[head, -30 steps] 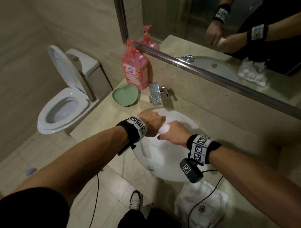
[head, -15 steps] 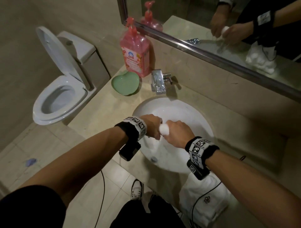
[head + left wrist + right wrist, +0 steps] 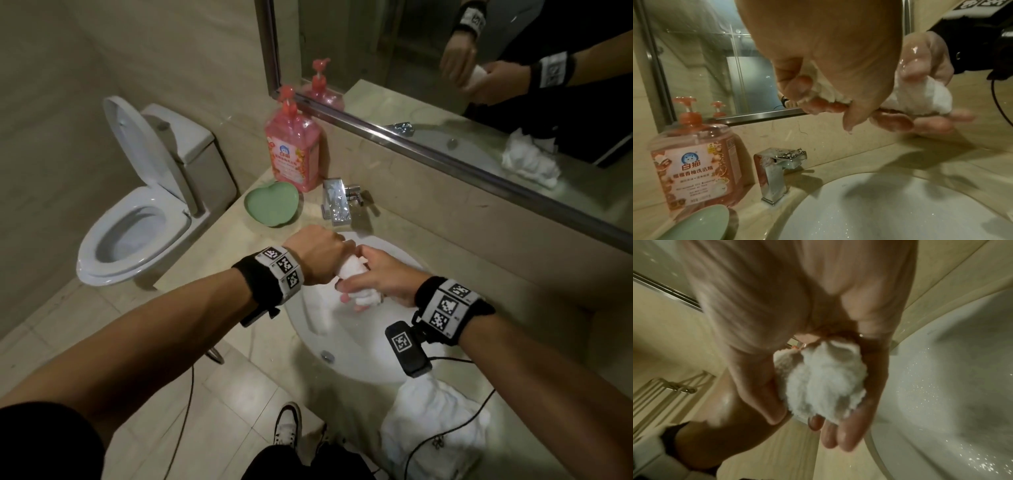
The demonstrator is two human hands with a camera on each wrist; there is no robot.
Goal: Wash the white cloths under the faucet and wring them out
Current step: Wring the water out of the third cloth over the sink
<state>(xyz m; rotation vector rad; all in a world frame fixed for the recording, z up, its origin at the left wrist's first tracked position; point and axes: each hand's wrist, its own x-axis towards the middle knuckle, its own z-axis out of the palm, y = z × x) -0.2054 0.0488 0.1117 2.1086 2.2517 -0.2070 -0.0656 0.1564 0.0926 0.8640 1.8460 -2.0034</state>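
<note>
While above the sink (image 3: 346, 356) bowl, both hands' fingers (image 3: 346, 287) clenched on twisted white cloth (image 3: 356, 274), clear of faucet (image 3: 337, 202).

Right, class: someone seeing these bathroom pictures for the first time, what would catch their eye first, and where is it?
First, the two hands, left hand and right hand, gripping a twisted white cloth between them over the white sink. Next, the pink soap bottle on the counter by the mirror, with a green heart-shaped dish in front of it. Then the open toilet to the left.
</note>
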